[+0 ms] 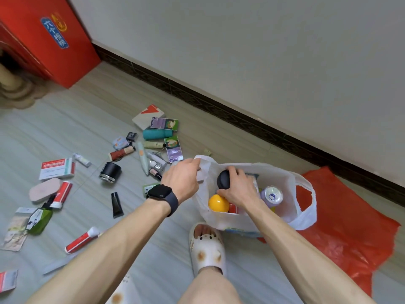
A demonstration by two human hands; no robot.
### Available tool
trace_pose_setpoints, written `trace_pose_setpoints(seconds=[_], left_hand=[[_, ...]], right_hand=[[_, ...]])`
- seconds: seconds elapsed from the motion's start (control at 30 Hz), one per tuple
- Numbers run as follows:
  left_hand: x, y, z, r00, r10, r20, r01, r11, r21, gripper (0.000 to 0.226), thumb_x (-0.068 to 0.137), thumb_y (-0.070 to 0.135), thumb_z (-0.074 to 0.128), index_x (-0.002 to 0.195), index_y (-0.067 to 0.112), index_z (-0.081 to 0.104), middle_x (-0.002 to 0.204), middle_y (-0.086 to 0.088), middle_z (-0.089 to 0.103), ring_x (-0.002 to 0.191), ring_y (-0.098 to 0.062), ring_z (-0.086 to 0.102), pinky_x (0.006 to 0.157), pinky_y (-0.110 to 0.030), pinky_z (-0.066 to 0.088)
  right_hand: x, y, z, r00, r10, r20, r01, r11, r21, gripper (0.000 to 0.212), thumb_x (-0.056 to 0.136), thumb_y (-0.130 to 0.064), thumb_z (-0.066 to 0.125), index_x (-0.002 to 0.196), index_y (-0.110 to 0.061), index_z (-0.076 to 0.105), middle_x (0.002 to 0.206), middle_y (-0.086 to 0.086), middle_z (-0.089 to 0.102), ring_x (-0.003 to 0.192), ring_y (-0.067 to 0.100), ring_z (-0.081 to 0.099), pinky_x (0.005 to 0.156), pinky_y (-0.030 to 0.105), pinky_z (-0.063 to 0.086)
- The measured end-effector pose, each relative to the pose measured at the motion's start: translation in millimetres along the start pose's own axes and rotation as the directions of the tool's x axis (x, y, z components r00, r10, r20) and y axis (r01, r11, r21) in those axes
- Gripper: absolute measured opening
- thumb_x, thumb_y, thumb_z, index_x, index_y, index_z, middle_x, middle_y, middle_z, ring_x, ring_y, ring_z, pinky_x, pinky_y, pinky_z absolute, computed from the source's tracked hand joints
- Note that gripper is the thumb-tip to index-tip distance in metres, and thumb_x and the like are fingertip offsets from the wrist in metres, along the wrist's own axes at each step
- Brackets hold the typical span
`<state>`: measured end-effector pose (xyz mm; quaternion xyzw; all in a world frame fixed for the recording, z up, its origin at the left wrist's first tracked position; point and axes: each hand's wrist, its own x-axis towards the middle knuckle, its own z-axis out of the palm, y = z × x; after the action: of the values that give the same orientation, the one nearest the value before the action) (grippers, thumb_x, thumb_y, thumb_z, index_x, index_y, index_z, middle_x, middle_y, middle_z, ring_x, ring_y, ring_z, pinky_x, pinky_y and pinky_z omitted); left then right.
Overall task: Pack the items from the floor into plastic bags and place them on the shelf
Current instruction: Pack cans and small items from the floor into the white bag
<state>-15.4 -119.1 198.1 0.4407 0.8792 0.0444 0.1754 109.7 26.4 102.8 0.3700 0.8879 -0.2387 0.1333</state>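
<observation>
Bag (pixel 287 178) with yellow ball (pixel 218 202), can (pixel 272 195)

Ball (pixel 218 203), can (pixel 272 195) in bag (pixel 285 172); clutter left.

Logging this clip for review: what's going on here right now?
The left hand holds the white plastic bag open by its edge while the right hand grips a black round object at its mouth. A yellow ball and a can sit inside. Many items lie scattered on the floor, and a red bag lies beside.
</observation>
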Motion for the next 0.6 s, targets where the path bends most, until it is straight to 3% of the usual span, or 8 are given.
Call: trace_pose_setpoints(seconds=[0.13, 0.23, 0.3, 0.43, 0.5, 0.6], left_hand=[[-1.4, 16.2, -8.7, 0.995, 0.089, -0.034, -0.088, 0.995, 0.039, 0.046, 0.086, 0.011, 0.044, 0.129, 0.025, 0.041, 0.134, 0.003, 0.052, 0.098, -0.037, 0.060, 0.059, -0.037, 0.040], [-3.7, 24.9, -7.1, 0.995, 0.097, 0.000, -0.097, 0.993, 0.060, 0.066, 0.087, 0.015, 0.049, 0.148, 0.021, 0.023, 0.155, 0.004, 0.031, 0.104, -0.038, 0.060, 0.064, -0.039, 0.043], [-4.6, 25.8, -5.6, 0.995, 0.097, -0.019, -0.096, 0.993, 0.076, 0.069, 0.085, 0.012, 0.050, 0.148, 0.018, 0.022, 0.155, 0.002, 0.031, 0.101, -0.036, 0.060, 0.063, -0.039, 0.046], [-9.9, 21.5, -7.2, 0.996, 0.090, -0.007, -0.089, 0.992, 0.087, 0.061, 0.088, 0.015, 0.050, 0.145, 0.019, 0.028, 0.161, 0.001, 0.021, 0.110, -0.032, 0.057, 0.068, -0.038, 0.047], [-15.3, 18.4, -11.6, 0.993, 0.115, 0.039, -0.117, 0.991, 0.061, 0.058, 0.091, 0.022, 0.048, 0.146, 0.026, 0.031, 0.162, 0.001, 0.015, 0.123, -0.031, 0.050, 0.080, -0.040, 0.049], [-25.6, 11.8, -25.0, 0.976, 0.162, 0.143, -0.159, 0.987, -0.037, 0.053, 0.091, 0.033, 0.049, 0.142, 0.043, 0.040, 0.162, 0.001, 0.015, 0.138, -0.028, 0.037, 0.099, -0.042, 0.044]], right_hand=[[10.4, -6.1, 4.6, 1.000, -0.020, 0.006, 0.020, 1.000, -0.008, 0.067, 0.066, -0.054, 0.069, 0.124, -0.022, 0.054, 0.125, 0.007, 0.058, 0.112, 0.034, 0.050, 0.095, 0.042, 0.041], [-2.9, 8.6, -0.3, 0.993, -0.078, -0.084, 0.067, 0.989, -0.129, 0.056, 0.083, -0.054, 0.059, 0.132, -0.026, 0.057, 0.141, 0.007, 0.050, 0.130, 0.032, 0.040, 0.104, 0.042, 0.038], [-18.0, 28.8, -1.3, 0.996, -0.064, -0.065, 0.051, 0.980, -0.193, 0.051, 0.095, -0.052, 0.044, 0.141, -0.031, 0.047, 0.157, 0.008, 0.033, 0.145, 0.029, 0.025, 0.113, 0.045, 0.031], [-43.7, 61.6, 3.4, 0.952, -0.009, 0.306, 0.147, 0.890, -0.431, 0.060, 0.104, -0.044, 0.022, 0.159, -0.027, 0.003, 0.166, 0.002, -0.008, 0.153, 0.023, -0.006, 0.120, 0.054, 0.003], [-48.3, 60.2, -3.4, 0.939, 0.009, 0.344, 0.151, 0.887, -0.435, 0.059, 0.105, -0.043, 0.018, 0.159, -0.027, -0.001, 0.166, -0.001, -0.011, 0.153, 0.020, -0.009, 0.119, 0.057, 0.004], [-53.1, 38.9, -25.8, 0.970, -0.065, 0.234, 0.147, 0.923, -0.355, 0.055, 0.105, -0.038, 0.021, 0.158, -0.024, 0.014, 0.166, 0.000, 0.006, 0.153, 0.018, 0.003, 0.117, 0.055, 0.018]])
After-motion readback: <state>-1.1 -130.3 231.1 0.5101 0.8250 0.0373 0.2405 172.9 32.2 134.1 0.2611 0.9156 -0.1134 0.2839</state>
